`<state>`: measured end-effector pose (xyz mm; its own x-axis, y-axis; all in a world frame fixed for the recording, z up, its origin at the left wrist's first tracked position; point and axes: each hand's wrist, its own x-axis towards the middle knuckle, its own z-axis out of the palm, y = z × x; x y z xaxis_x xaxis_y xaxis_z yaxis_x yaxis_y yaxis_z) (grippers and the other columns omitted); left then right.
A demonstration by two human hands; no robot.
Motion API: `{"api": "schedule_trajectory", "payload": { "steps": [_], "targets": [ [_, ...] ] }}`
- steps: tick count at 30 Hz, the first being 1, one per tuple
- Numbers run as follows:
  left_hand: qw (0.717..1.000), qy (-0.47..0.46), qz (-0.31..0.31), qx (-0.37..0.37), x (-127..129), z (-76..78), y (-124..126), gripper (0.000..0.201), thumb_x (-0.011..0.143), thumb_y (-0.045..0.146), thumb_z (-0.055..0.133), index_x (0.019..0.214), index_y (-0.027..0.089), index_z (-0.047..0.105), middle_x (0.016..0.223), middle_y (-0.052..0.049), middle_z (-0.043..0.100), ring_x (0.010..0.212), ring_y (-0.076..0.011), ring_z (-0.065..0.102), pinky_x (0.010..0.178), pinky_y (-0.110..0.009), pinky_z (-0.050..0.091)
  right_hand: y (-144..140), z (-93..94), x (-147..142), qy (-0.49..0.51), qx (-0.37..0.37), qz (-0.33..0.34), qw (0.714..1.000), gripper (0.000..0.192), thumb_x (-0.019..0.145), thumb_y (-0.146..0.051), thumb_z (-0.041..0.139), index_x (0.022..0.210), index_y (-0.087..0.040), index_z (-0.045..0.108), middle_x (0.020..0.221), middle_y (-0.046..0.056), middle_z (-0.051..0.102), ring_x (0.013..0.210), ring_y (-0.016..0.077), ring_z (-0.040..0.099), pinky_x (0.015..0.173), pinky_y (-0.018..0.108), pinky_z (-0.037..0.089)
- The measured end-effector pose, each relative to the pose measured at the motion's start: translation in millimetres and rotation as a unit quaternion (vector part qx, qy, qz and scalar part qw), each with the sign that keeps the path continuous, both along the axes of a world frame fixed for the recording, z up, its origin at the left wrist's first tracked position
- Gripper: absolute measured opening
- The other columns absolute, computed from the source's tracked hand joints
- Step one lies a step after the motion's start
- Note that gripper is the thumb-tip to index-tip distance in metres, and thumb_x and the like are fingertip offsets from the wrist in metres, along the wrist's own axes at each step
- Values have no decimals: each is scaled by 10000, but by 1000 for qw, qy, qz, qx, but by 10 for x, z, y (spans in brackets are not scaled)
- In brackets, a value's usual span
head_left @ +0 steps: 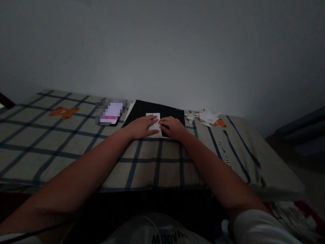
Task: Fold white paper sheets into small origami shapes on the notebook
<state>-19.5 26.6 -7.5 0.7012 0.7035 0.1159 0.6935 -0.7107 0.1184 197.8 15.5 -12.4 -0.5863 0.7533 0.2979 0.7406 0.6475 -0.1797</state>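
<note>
**A:** so what's the grip here? Both look flat to me: left hand (141, 126) with fingers spread out on the white paper (154, 124), right hand (172, 126) pressing down beside it, fingertips touching the paper's right edge. Nothing pinched.

**B:** yep, and the paper lies on a black board (157, 114) near the far edge of the bed (71, 147), roughly mid-way along it. Checked sheet with an orange bear print (63, 112) toward the far left corner.

**A:** blurred-out phone (111, 112) just left of the board, paper scraps (205, 117) heaped at the far right.
</note>
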Motion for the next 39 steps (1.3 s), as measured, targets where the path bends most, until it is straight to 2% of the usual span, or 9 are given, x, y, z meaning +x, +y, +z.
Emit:
{"api": "schedule_trajectory", "payload": {
  "steps": [9, 14, 18, 23, 31, 39],
  "targets": [
    [1000, -22, -5, 5, -1, -3, -14, 701, 901, 604, 416, 1434, 149, 429, 1526, -119, 364, 1410, -234, 335, 1150, -364, 252, 12, -43, -60, -37, 6, -38, 999, 401, 959, -299, 453, 1329, -186, 560, 1415, 96, 525, 1254, 262, 468, 993, 444, 407],
    [999, -27, -5, 16, -16, -45, -7, 718, 901, 597, 428, 1415, 97, 450, 1516, -154, 371, 1406, -229, 342, 1157, -336, 238, 91, -56, -37, -49, -9, -49, 998, 447, 955, -341, 457, 1371, -190, 525, 1445, 89, 495, 1252, 292, 462, 984, 483, 418],
    [999, -35, -10, 22, -24, -70, 1, 705, 905, 592, 425, 1417, 108, 450, 1510, -154, 382, 1399, -230, 358, 1149, -336, 256, 230, -81, -12, -29, -20, -29, 999, 456, 939, -337, 497, 1357, -160, 539, 1427, 100, 514, 1264, 267, 471, 1011, 440, 411],
    [999, -34, -6, 25, -20, -85, 2, 691, 911, 592, 408, 1422, 128, 446, 1510, -148, 385, 1394, -242, 364, 1139, -358, 278, 335, -93, -45, -27, 7, -9, 1000, 435, 936, -322, 500, 1316, -124, 577, 1392, 140, 541, 1252, 261, 497, 1023, 424, 399],
    [998, -48, -8, 34, -25, -127, 19, 740, 908, 633, 391, 1441, 121, 425, 1505, -151, 394, 1387, -243, 372, 1144, -346, 266, 195, -56, 11, -36, 27, 28, 999, 383, 912, -302, 563, 1251, -138, 636, 1325, 144, 598, 1189, 267, 544, 1024, 440, 405],
    [999, -38, 2, 23, -21, -128, 24, 768, 905, 666, 347, 1445, 126, 421, 1515, -146, 378, 1400, -246, 349, 1150, -351, 251, 50, -120, 101, 19, 30, 68, 997, 332, 889, -299, 604, 1187, -171, 679, 1283, 132, 630, 1176, 255, 566, 1017, 443, 420]
  ]
}}
